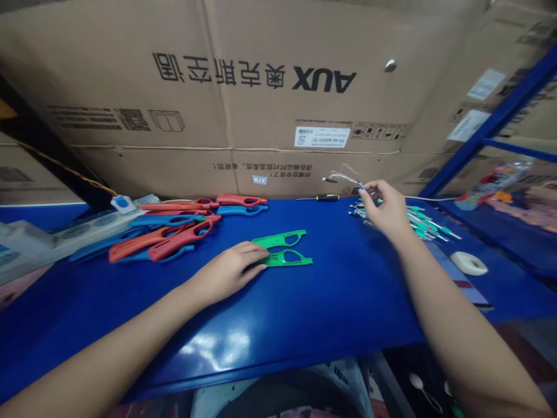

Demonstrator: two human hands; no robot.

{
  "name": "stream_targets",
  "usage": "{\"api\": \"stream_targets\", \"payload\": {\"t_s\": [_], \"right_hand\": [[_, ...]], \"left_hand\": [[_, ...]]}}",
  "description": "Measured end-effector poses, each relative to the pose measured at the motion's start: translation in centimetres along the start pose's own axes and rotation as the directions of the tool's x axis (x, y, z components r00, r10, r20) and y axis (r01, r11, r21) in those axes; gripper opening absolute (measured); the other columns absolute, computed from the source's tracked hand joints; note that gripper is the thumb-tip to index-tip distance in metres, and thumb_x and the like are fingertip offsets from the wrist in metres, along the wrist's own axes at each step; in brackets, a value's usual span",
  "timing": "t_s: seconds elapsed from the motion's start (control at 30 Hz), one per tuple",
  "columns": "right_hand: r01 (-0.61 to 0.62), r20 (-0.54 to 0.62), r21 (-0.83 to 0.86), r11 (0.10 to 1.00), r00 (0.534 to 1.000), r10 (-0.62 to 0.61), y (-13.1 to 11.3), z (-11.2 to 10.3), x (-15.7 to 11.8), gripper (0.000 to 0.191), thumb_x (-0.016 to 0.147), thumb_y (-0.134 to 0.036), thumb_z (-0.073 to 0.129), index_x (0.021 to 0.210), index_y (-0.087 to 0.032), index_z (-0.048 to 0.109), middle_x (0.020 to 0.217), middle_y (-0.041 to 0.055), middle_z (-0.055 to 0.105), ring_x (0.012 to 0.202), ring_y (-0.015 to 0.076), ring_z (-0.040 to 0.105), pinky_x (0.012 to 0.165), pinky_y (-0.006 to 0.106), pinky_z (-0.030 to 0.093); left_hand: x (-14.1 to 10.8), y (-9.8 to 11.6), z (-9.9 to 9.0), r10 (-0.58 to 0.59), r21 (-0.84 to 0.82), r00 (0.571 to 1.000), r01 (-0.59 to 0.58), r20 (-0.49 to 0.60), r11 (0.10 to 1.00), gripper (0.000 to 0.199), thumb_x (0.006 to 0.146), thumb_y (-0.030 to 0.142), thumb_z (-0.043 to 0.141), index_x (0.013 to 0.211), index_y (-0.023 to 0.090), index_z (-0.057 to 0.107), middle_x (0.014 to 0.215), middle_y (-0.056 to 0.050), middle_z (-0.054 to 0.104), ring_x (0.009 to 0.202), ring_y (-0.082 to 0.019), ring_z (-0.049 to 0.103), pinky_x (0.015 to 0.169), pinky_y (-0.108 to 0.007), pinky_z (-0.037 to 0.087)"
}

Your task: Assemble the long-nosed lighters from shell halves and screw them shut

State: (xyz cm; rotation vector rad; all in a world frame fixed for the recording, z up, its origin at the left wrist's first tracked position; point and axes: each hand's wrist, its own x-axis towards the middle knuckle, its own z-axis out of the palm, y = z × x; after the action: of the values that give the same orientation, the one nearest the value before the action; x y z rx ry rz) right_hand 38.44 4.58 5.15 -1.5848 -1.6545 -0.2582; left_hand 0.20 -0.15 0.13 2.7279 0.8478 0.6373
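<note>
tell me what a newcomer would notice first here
Probably the two green pieces in the middle of the blue tabletop, the left grip at their left ends. Next, the red and blue pieces heaped at the left, and the cardboard behind with upside-down AUX lettering. The right grip holds a small wired part over the tabletop's right side.

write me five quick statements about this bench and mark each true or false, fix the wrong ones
1. The left hand touches green plastic casing pieces. True.
2. The right hand holds the yellow-and-black screwdriver. False: the right hand holds a slim dark part with thin pale wires; the screwdriver lies on the blue tabletop.
3. Red and blue plastic casings are piled left of the green pieces. True.
4. The white rounded ring-like object lies left of the green pieces. False: the ring-like object is to their right.
5. The brown cardboard shows upside-down AUX lettering. True.
</note>
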Motion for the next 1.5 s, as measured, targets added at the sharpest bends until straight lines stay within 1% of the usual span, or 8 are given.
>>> {"api": "stream_targets", "payload": {"t_s": [0.17, 0.3, 0.37, 0.5, 0.6, 0.77, 0.97, 1.5], "right_hand": [[0.180, 0.106, 0.164, 0.970, 0.974, -0.199, -4.0, 1.1, -2.2, 0.016, 0.095, -0.038, 0.053, 0.092, -0.023, 0.056, 0.081, 0.0045, 0.064, 0.070, 0.0201, 0.059, 0.066, 0.032, 0.045], [0.213, 0.187, 0.260, 0.942, 0.946, -0.265, -6.2, 1.7, -3.9, 0.017, 0.100, -0.039, 0.046, 0.095, -0.023, 0.051, 0.078, 0.0021, 0.059, 0.066, 0.0174, 0.056, 0.063, 0.031, 0.043], [0.238, 0.212, 0.270, 0.933, 0.930, -0.299, -6.6, 1.8, -4.4, 0.018, 0.100, -0.040, 0.046, 0.096, -0.023, 0.050, 0.080, 0.0019, 0.059, 0.068, 0.0173, 0.057, 0.064, 0.031, 0.043], [0.283, 0.194, 0.243, 0.928, 0.923, -0.332, -6.5, 1.9, -4.6, 0.017, 0.100, -0.039, 0.047, 0.097, -0.023, 0.051, 0.086, 0.0030, 0.061, 0.074, 0.0179, 0.059, 0.067, 0.031, 0.043], [0.279, 0.188, 0.225, 0.934, 0.928, -0.322, -6.4, 1.8, -4.5, 0.017, 0.100, -0.038, 0.047, 0.097, -0.023, 0.052, 0.085, 0.0031, 0.061, 0.073, 0.0179, 0.059, 0.066, 0.031, 0.043], [0.260, 0.193, 0.209, 0.943, 0.934, -0.301, -6.2, 1.7, -4.4, 0.018, 0.099, -0.039, 0.048, 0.096, -0.022, 0.052, 0.083, 0.0029, 0.061, 0.071, 0.0177, 0.059, 0.064, 0.030, 0.043], [0.256, 0.193, 0.182, 0.949, 0.937, -0.290, -5.9, 1.9, -4.4, 0.019, 0.098, -0.041, 0.050, 0.095, -0.023, 0.053, 0.084, 0.0030, 0.063, 0.071, 0.0177, 0.060, 0.062, 0.030, 0.043], [0.268, 0.183, 0.189, 0.945, 0.936, -0.302, -6.1, 2.0, -4.6, 0.020, 0.097, -0.043, 0.052, 0.098, -0.023, 0.055, 0.091, 0.0056, 0.069, 0.078, 0.0213, 0.067, 0.067, 0.031, 0.048]], "left_hand": [[0.2, 0.2, -1.4, -0.050, -0.113, 0.999, 0.051, 0.006, 0.992, 0.032, 0.100, 0.030, 0.056, 0.130, 0.021, 0.064, 0.127, -0.009, 0.068, 0.117, -0.023, 0.065, 0.104, -0.038, 0.052], [0.2, -0.6, -4.7, -0.153, -0.109, 0.957, 0.130, -0.246, 0.986, 0.024, 0.097, 0.030, 0.057, 0.116, 0.021, 0.068, 0.118, -0.006, 0.071, 0.114, -0.022, 0.065, 0.104, -0.037, 0.050], [-0.1, -1.3, -6.3, -0.195, -0.060, 0.940, 0.186, -0.279, 0.981, 0.022, 0.094, 0.025, 0.056, 0.110, 0.018, 0.068, 0.112, -0.007, 0.071, 0.106, -0.022, 0.067, 0.094, -0.035, 0.052], [-1.1, -2.5, -7.8, -0.205, 0.081, 0.973, 0.198, 0.101, 0.977, 0.029, 0.079, 0.027, 0.067, 0.107, 0.019, 0.065, 0.105, -0.005, 0.069, 0.094, -0.023, 0.065, 0.086, -0.035, 0.052], [-1.4, -2.9, -7.8, -0.246, 0.104, 0.933, 0.226, 0.261, 0.968, 0.050, 0.074, 0.047, 0.078, 0.114, 0.022, 0.062, 0.107, -0.003, 0.067, 0.095, -0.023, 0.064, 0.083, -0.033, 0.050], [-1.4, -3.2, -6.0, -0.165, 0.318, 0.959, 0.087, 0.229, 0.944, 0.066, 0.077, 0.073, 0.067, 0.116, 0.020, 0.059, 0.113, -0.008, 0.063, 0.101, -0.028, 0.058, 0.090, -0.038, 0.043], [-1.6, -3.6, -3.7, -0.080, 0.447, 0.984, -0.001, 0.161, 0.895, 0.039, 0.093, 0.052, 0.054, 0.108, 0.017, 0.058, 0.106, -0.010, 0.062, 0.093, -0.027, 0.055, 0.084, -0.038, 0.040], [0.7, -5.2, -3.7, -0.095, 0.474, 0.987, 0.023, 0.129, 0.880, 0.011, 0.095, 0.028, 0.053, 0.094, 0.019, 0.060, 0.096, -0.005, 0.066, 0.089, -0.021, 0.058, 0.078, -0.033, 0.035]]}}
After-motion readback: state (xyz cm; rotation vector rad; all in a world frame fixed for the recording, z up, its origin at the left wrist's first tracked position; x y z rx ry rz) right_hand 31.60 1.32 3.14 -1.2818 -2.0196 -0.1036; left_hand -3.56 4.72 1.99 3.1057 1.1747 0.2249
